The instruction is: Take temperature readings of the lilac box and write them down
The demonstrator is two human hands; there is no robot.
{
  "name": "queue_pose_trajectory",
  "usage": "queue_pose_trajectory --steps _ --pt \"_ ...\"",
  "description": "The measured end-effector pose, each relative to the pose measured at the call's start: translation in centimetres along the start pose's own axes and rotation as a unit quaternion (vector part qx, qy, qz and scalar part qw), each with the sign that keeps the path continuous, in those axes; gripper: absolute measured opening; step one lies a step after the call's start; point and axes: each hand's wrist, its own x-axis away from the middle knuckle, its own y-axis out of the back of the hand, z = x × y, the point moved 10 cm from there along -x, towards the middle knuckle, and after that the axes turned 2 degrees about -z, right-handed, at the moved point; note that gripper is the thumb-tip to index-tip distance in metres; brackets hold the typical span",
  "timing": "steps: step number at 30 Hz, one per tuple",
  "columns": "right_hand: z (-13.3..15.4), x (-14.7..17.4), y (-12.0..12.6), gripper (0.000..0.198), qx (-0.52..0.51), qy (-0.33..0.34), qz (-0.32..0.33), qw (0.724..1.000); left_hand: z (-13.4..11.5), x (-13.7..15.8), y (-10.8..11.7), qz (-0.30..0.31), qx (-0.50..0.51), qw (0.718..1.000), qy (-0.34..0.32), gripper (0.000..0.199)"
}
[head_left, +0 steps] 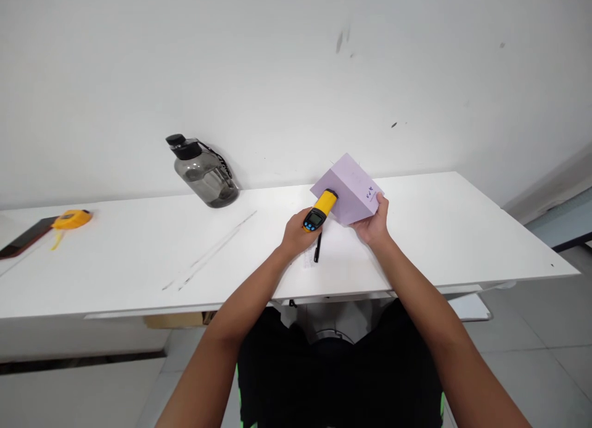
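Gripping — left hand [297,233] curled round thermometer [324,202], right hand [375,224] clasping purple box [353,186].

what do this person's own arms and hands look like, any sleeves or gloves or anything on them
The left hand and right hand are ungloved. Both the left arm and right arm are bare as far as they show, with no sleeve, watch or bracelet visible. Below them is black clothing with bright green strips at its sides.
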Motion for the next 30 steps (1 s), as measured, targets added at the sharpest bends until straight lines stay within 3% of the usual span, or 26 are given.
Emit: queue_pose_trajectory --steps 7,30 --pt "0.14 -0.39 0.15 0.058 0.022 0.008 0.018 1.0 0.0 0.03 -0.25 0.016 -0.014 1.0 0.009 0.039" --pt "-0.18 -0.02 0.02 0.045 -0.04 -0.017 -0.008 0.999 0.27 -0.29 -0.08 0.016 0.016 1.0 0.009 0.038"
